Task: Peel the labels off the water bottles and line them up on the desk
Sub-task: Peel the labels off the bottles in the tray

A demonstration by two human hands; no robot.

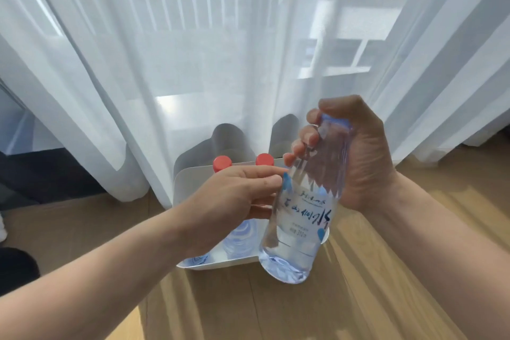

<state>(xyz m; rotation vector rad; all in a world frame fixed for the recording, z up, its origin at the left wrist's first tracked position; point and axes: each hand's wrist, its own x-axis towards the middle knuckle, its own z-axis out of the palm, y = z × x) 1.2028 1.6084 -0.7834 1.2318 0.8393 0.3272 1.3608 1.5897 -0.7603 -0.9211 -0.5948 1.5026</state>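
Overhead, head view: right hand (356, 152) grips a clear water bottle (300, 201) by its upper end, fingers (303, 141) wrapped tight, bottle tilted in mid-air over the wooden floor (358, 298). Label (303, 210) still on, print upside down. Left hand (237, 190) pinches at the label's upper edge. Behind, white bin (193, 182) holds red-capped bottles (222, 163). Sheer curtain (165, 50) beyond.

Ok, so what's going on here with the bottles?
A person holds a clear plastic water bottle by its top in the right hand, while the left hand pinches at the edge of its blue and white label, still on. Two red-capped bottles wait in a white tray on the wooden surface.
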